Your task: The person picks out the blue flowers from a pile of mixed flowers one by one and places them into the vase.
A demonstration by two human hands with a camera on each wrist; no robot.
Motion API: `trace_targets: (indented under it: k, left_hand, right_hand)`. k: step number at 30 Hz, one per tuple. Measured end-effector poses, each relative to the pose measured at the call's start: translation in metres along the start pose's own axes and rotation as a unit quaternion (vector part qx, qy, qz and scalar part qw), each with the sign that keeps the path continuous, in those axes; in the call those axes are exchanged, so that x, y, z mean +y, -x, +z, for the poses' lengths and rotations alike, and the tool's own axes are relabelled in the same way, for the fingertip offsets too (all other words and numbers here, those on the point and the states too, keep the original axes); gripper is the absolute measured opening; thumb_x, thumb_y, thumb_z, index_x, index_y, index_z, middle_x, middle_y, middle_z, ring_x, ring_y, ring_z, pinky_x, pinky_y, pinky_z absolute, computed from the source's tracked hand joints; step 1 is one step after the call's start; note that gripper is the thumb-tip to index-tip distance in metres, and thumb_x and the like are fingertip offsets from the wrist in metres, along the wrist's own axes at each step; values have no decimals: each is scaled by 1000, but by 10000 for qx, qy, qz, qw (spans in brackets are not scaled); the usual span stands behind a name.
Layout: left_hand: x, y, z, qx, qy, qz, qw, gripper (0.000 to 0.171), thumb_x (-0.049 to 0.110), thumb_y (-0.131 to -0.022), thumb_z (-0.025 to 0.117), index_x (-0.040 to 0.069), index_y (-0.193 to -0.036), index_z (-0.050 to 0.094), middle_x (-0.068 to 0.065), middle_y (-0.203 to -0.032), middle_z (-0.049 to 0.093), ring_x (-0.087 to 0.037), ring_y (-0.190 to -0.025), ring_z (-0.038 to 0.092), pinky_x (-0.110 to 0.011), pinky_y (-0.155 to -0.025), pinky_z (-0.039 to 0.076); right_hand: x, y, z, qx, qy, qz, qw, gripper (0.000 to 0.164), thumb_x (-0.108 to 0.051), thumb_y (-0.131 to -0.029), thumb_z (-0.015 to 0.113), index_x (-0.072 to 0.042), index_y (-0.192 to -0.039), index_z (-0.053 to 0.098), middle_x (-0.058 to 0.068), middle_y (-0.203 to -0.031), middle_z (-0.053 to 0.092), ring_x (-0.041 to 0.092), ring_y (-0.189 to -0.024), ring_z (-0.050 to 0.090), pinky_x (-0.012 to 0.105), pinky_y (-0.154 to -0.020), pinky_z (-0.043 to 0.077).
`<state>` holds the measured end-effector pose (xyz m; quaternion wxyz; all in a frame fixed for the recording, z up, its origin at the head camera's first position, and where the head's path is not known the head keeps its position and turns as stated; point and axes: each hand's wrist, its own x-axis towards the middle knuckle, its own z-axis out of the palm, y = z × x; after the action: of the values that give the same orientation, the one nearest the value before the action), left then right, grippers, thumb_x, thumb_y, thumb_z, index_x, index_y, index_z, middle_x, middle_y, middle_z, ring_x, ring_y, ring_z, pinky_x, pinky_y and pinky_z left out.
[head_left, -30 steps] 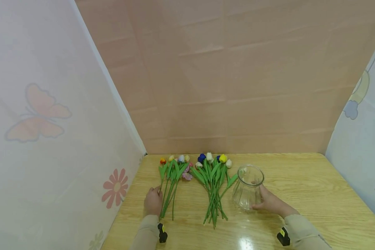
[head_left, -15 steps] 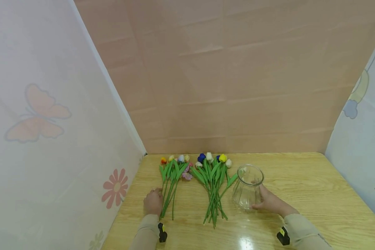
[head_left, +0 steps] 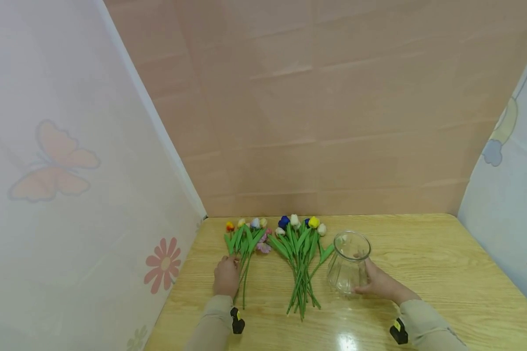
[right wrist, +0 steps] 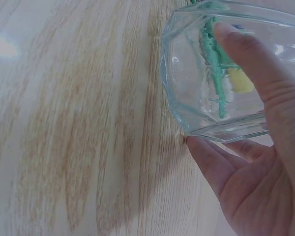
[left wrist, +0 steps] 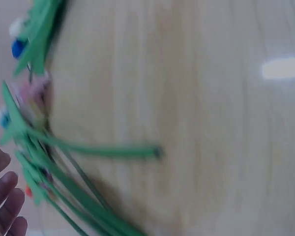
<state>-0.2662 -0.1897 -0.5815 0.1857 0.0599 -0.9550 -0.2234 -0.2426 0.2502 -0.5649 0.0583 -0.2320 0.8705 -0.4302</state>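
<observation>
My left hand (head_left: 226, 277) is over the stems of the left bunch of artificial tulips (head_left: 248, 243). In the left wrist view, the fingers (left wrist: 10, 206) are apart and slightly bent beside the green stems (left wrist: 83, 201), with no stem seen between them. On the right, my right hand (head_left: 377, 282) grips the side of a clear glass vase (head_left: 346, 273), which stands upright with its wide mouth up. Thumb and fingers lie on either side of the faceted glass vase (right wrist: 187, 93) in the right wrist view.
Between the hands lies a second bunch of tulips (head_left: 305, 258) with blue, white and yellow heads, stems toward me. The wooden table (head_left: 417, 253) meets a brown backdrop (head_left: 325, 161) behind. A patterned white panel (head_left: 114, 209) stands at the left.
My left hand has moved right and slightly forward, from beside the left bunch to over its stems. An orange tulip shifted slightly right earlier. The right hand and vase stay in place.
</observation>
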Motion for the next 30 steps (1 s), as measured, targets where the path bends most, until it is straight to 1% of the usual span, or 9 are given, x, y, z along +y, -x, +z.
trace_targets:
  k: [3, 8, 12, 14, 16, 18, 22, 27, 30]
  left_hand:
    - [17, -1, 4, 202, 119, 421, 9988, 8, 10, -85, 72, 9, -93, 71, -2, -77, 62, -19, -69, 60, -38, -63, 49]
    - [52, 5, 0, 293, 434, 1064, 9929, 4, 7, -85, 72, 6, -89, 71, -4, -77, 62, -16, -68, 59, -29, -58, 47]
    - [74, 13, 3, 25, 635, 1466, 9871, 5, 7, -88, 70, 8, -92, 71, -3, -82, 64, -15, -72, 62, -25, -57, 47]
    - [83, 18, 7, -213, 707, 1562, 9850, 5, 10, -89, 68, 10, -94, 70, -2, -84, 64, -15, -74, 62, -24, -57, 47]
    - [91, 24, 11, -452, 740, 1588, 9835, 5, 12, -91, 67, 10, -95, 70, -1, -85, 63, -14, -74, 62, -24, -57, 47]
    - [98, 29, 16, -586, 690, 1620, 9826, 5, 15, -91, 68, 12, -94, 69, 1, -83, 62, -11, -72, 59, -23, -57, 45]
    - [110, 38, 26, -917, 755, 1578, 9803, 4, 14, -91, 67, 12, -94, 68, 5, -78, 57, -7, -65, 51, -23, -55, 40]
    - [117, 48, 35, -1579, 1050, 1172, 9748, 9, 16, -94, 63, 9, -98, 67, 5, -73, 53, -3, -56, 43, -22, -49, 36]
    - [118, 54, 38, -1766, 1131, 952, 9731, 8, 18, -94, 63, 11, -97, 66, 6, -72, 54, -3, -54, 44, -22, -47, 37]
  right_hand:
    - [0, 0, 0, -52, -38, 19, 10000, 97, -20, -75, 83, 8, -142, 17, 41, -137, 35, 58, -123, 40, 64, -94, 41]
    - [2, 0, 0, -90, -68, 70, 9999, 97, -19, -76, 83, 6, -143, 17, 39, -138, 34, 56, -124, 40, 62, -95, 42]
    - [2, -1, 0, -72, 10, -16, 10000, 96, -18, -76, 83, 6, -142, 17, 39, -137, 35, 55, -123, 42, 60, -93, 44]
    - [3, -1, 0, -55, 59, -49, 10000, 96, -17, -76, 83, 6, -143, 17, 39, -138, 35, 55, -122, 43, 58, -92, 45]
    - [4, -1, 0, -33, 65, -71, 9999, 97, -17, -76, 83, 6, -143, 17, 39, -139, 33, 55, -124, 41, 58, -93, 44]
    - [4, -1, 0, 3, 71, -76, 9999, 97, -17, -75, 83, 5, -143, 17, 40, -140, 31, 56, -126, 38, 59, -93, 43]
    - [5, -1, 0, 103, 111, -96, 9998, 98, -18, -74, 84, 6, -143, 19, 41, -142, 28, 58, -128, 33, 62, -94, 41]
    - [7, -1, 1, 146, 126, -108, 9998, 98, -17, -73, 85, 5, -142, 20, 42, -139, 31, 58, -126, 36, 63, -94, 41]
    - [8, -1, 1, 95, 106, -102, 9998, 98, -19, -73, 84, 6, -142, 19, 42, -138, 33, 59, -124, 37, 63, -94, 41]
